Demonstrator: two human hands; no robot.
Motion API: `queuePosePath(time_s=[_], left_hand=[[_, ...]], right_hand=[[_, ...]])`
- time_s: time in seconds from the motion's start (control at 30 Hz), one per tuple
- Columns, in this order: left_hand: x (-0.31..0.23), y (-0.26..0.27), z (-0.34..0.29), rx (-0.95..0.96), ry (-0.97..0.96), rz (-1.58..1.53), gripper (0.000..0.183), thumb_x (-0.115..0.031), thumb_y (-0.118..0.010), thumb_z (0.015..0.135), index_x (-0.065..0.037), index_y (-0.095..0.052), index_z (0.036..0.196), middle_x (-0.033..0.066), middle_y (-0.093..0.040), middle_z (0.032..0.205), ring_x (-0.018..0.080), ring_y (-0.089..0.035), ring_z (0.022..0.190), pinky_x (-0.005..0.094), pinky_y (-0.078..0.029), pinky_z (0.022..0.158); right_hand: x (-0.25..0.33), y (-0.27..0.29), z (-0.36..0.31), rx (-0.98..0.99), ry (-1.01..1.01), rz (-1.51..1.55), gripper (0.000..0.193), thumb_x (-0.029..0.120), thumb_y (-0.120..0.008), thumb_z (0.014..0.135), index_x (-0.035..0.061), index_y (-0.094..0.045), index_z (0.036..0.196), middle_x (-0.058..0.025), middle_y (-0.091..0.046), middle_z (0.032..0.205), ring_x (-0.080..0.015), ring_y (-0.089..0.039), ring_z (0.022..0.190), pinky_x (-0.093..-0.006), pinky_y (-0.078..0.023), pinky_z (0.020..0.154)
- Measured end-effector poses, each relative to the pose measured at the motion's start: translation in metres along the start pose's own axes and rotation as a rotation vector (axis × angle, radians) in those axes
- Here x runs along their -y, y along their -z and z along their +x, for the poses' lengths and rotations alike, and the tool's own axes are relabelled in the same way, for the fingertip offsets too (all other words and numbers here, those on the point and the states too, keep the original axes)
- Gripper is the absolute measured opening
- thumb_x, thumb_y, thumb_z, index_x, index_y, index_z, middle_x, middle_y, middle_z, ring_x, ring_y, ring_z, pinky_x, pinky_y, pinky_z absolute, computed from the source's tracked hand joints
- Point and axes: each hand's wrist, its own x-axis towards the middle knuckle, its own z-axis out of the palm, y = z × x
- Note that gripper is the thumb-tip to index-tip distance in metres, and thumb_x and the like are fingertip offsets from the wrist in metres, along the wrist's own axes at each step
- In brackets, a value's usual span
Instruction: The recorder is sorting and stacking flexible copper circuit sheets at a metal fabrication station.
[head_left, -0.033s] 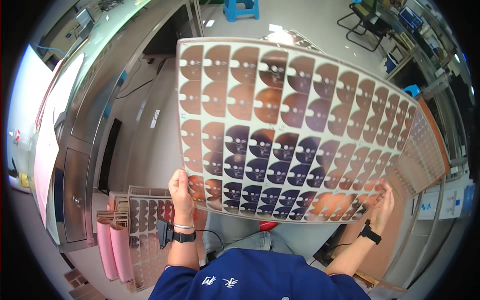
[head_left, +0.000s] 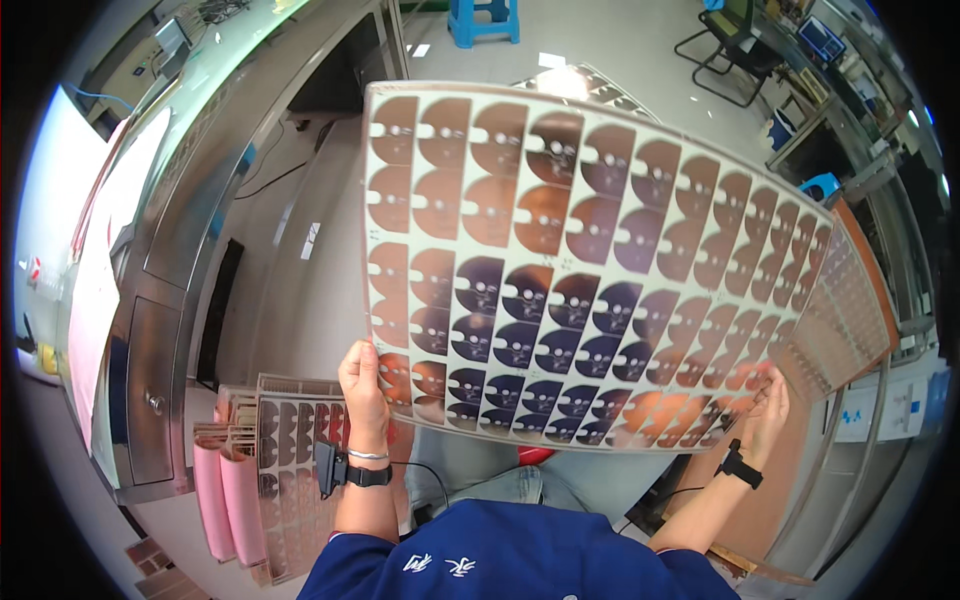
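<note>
A large, thin patterned sheet [head_left: 560, 270] is held up tilted in front of me. Rows of glossy rounded shapes, copper-brown to dark violet, cover its pale ground. At its lower left edge, my left hand [head_left: 364, 388] grips it with the thumb up along the side. My right hand [head_left: 766, 408] closes on the lower right edge; part of its fingers shows blurred behind the sheet. To the left of my legs stand similar sheets [head_left: 285, 470], upright in a stack beside pink padded rolls [head_left: 240, 505].
On the right an orange-edged panel [head_left: 870, 290] with small patterned marks leans close to the held sheet. A metal cabinet [head_left: 150, 400] and bench run along the left. Farther off are a blue stool [head_left: 484, 22] and a chair [head_left: 735, 40].
The sheet's upper left corner has shifted slightly right and down. Both hands keep their grip in nearly the same place.
</note>
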Motion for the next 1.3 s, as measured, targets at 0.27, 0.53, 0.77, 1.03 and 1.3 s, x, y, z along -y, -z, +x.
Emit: queuePosePath(time_s=[0.27, 0.53, 0.77, 1.03, 1.3], left_hand=[[0.024, 0.015, 0.002, 0.062, 0.065, 0.019, 0.028, -0.026, -0.048, 0.096, -0.006, -0.056, 0.078, -0.0032, -0.055, 0.066, 0.0030, -0.048, 0.057, 0.0169, -0.040, 0.051], [0.019, 0.001, 0.029, 0.074, 0.079, 0.012, 0.024, -0.020, -0.048, 0.096, -0.005, -0.053, 0.114, -0.0005, -0.060, 0.087, 0.0049, -0.051, 0.076, 0.0185, -0.043, 0.068], [0.014, -0.020, 0.062, 0.132, 0.106, 0.080, 0.025, -0.019, -0.049, 0.095, -0.007, -0.053, 0.116, -0.0016, -0.060, 0.097, 0.0041, -0.056, 0.084, 0.0183, -0.045, 0.068], [0.013, -0.037, 0.074, 0.149, 0.099, -0.153, 0.015, -0.008, -0.051, 0.093, -0.002, -0.054, 0.106, 0.0024, -0.062, 0.086, 0.0065, -0.058, 0.076, 0.0192, -0.048, 0.066], [-0.003, -0.027, 0.066, 0.115, 0.005, -0.127, 0.016, -0.011, -0.052, 0.092, -0.002, -0.054, 0.105, 0.0049, -0.062, 0.081, 0.0081, -0.057, 0.068, 0.0187, -0.046, 0.059]], right_hand=[[-0.001, 0.007, -0.001, -0.099, 0.108, -0.131, 0.018, 0.022, -0.050, 0.094, 0.0056, -0.057, 0.091, -0.0003, -0.054, 0.076, -0.0067, -0.053, 0.061, -0.0184, -0.042, 0.041], [0.032, -0.016, -0.027, -0.137, 0.129, -0.231, 0.020, 0.023, -0.050, 0.094, 0.0046, -0.059, 0.092, -0.0004, -0.053, 0.063, -0.0053, -0.052, 0.053, -0.0171, -0.039, 0.038], [0.040, -0.016, -0.036, -0.166, 0.124, -0.242, 0.022, 0.022, -0.051, 0.094, 0.0018, -0.059, 0.092, -0.0013, -0.054, 0.062, -0.0052, -0.047, 0.049, -0.0172, -0.038, 0.040], [0.049, -0.020, -0.037, -0.168, 0.112, -0.211, 0.021, 0.020, -0.050, 0.094, 0.0009, -0.059, 0.094, 0.0000, -0.053, 0.062, -0.0043, -0.046, 0.050, -0.0168, -0.037, 0.044], [0.043, -0.022, -0.029, -0.151, 0.102, -0.145, 0.019, 0.018, -0.049, 0.094, 0.0021, -0.059, 0.098, 0.0000, -0.055, 0.068, -0.0046, -0.050, 0.055, -0.0171, -0.042, 0.040]])
